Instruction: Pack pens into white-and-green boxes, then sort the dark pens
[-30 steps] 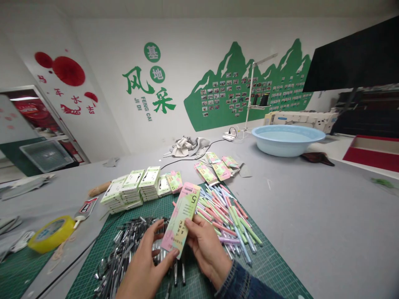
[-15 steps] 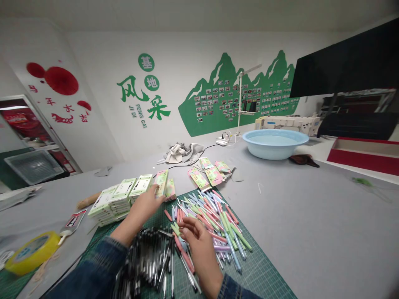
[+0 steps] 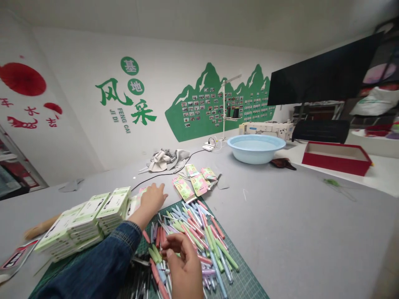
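The left hand [image 3: 152, 202] reaches forward over a pink carton [image 3: 141, 192], which lies partly hidden beside the stacked white-and-green boxes [image 3: 115, 203]. Its fingers extend forward; its thumb is out of sight, so whether it grips the carton cannot be told. The right hand [image 3: 184, 263] is above the coloured pens [image 3: 213, 238], fingers loosely curled, thumb apart from them, with nothing visibly clamped.

Good practice at this position, in the inspector's judgement: keep the left wrist raised clear of the stacks, place cartons flat and square, and lift single pens by the barrel so neighbours do not roll.

Surroundings: the pens lie crisscrossed on a green cutting mat [image 3: 249, 278]; dark pens [image 3: 142, 282] are crowded near the denim sleeve [image 3: 106, 257], partly covered by it. Loose cartons [image 3: 199, 184] lie beyond the mat on the bench [image 3: 296, 232]. A black cord [image 3: 158, 176] runs behind the left hand and could snag. The crumpled cloth [image 3: 163, 161] and blue basin [image 3: 255, 151] stand farther back, presenting no obstruction.
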A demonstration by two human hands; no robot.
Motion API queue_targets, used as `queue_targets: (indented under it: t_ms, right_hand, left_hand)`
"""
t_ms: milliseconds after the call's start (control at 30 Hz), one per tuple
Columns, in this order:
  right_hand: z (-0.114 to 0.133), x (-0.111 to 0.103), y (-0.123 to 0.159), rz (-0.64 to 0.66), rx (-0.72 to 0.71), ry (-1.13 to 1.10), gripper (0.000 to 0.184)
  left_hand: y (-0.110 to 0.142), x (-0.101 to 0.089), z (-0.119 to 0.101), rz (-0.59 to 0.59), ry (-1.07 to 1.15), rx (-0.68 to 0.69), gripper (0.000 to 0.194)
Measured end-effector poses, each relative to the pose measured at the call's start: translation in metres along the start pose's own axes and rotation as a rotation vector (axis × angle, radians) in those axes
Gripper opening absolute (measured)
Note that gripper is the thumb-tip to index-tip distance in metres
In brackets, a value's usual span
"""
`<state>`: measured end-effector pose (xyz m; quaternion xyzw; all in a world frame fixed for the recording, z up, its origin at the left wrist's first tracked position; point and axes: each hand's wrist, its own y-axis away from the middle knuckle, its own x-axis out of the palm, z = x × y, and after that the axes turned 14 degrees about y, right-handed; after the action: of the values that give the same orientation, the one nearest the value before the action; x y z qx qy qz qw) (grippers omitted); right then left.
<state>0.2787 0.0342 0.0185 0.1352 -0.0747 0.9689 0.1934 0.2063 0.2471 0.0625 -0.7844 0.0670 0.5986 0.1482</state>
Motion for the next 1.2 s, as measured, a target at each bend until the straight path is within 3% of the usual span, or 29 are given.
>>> queue_targets:
  t_ms: [100, 167, 267, 367, 533, 700, 767, 833, 933, 1000, 1100, 1200]
  right_hand:
    - [-0.003, -0.001, -0.003, -0.041, 0.009, -0.017, 0.020]
    - [-0.006, -0.002, -0.006, -0.052, 0.013, -0.023, 0.020]
    - [-0.010, -0.002, -0.009, -0.062, 0.027, -0.016, 0.020]
    - [-0.011, -0.003, -0.010, -0.059, 0.039, -0.027, 0.019]
    - [-0.005, -0.004, -0.009, -0.037, 0.047, -0.003, 0.016]
    - [0.003, -0.014, -0.008, -0.001, -0.026, 0.201, 0.018]
    - [0.005, -0.017, -0.004, -0.049, -0.133, 0.426, 0.031]
    - [0.005, -0.017, 0.002, -0.039, -0.275, 0.635, 0.056]
    - [0.001, -0.012, 0.016, 0.099, -0.447, 0.829, 0.082]
    - [-0.001, -0.008, 0.023, 0.218, -0.494, 0.870, 0.085]
    - [0.001, -0.002, 0.031, 0.369, -0.470, 0.823, 0.078]
    - [0.009, 0.009, 0.037, 0.457, -0.333, 0.672, 0.058]
  left_hand:
    - [-0.015, 0.023, -0.030, 0.067, 0.014, 0.329, 0.057]
    - [-0.022, 0.038, -0.045, 0.110, 0.028, 0.475, 0.058]
    - [-0.026, 0.051, -0.056, 0.132, 0.062, 0.575, 0.044]
    - [-0.025, 0.051, -0.055, 0.122, 0.108, 0.590, 0.032]
    - [-0.015, 0.022, -0.033, 0.041, 0.190, 0.497, 0.034]
    - [0.031, -0.037, -0.010, -0.138, 0.341, 0.337, 0.036]
    - [0.063, -0.058, -0.004, -0.228, 0.643, 0.191, 0.036]
    - [0.097, -0.072, -0.002, -0.201, 1.005, 0.047, 0.044]
    - [0.145, -0.077, 0.000, -0.162, 1.287, -0.128, 0.052]
    - [0.170, -0.078, 0.003, -0.160, 1.367, -0.203, 0.052]
    - [0.197, -0.081, 0.010, -0.155, 1.443, -0.239, 0.052]
    - [0.214, -0.084, 0.020, -0.123, 1.521, -0.228, 0.058]
